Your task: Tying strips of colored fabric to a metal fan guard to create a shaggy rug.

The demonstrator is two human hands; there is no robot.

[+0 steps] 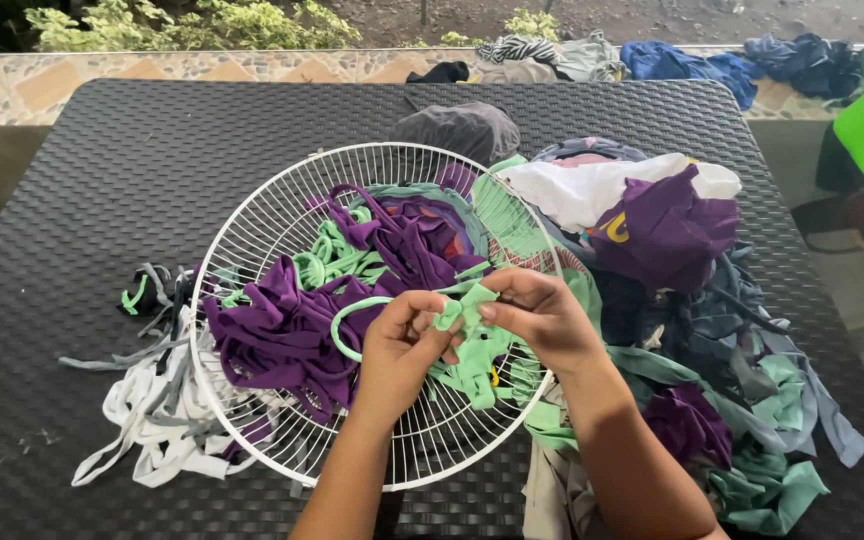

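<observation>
The left hand [404, 345] and the right hand [537, 312] met over the middle of a round white wire fan guard [252, 225], both pinched shut on the same mint-green strip of knit fabric [467, 350]. The fingertips sat close together on the strip, as one would hold cloth to knot or twist it, though the exact grip was partly hidden by the knuckles. A loop of the green strip curved out to the left of the left hand. The guard lay flat on a dark woven-textured table [102, 180], serving as a frame, with purple fabric strips [282, 335] and more green ones threaded through its wires. Just left of the guard, white and grey strips [147, 410] trailed loose, within reach. To the right lay a heap of purple, white, teal and grey garments [672, 260], touching the guard's rim.
</observation>
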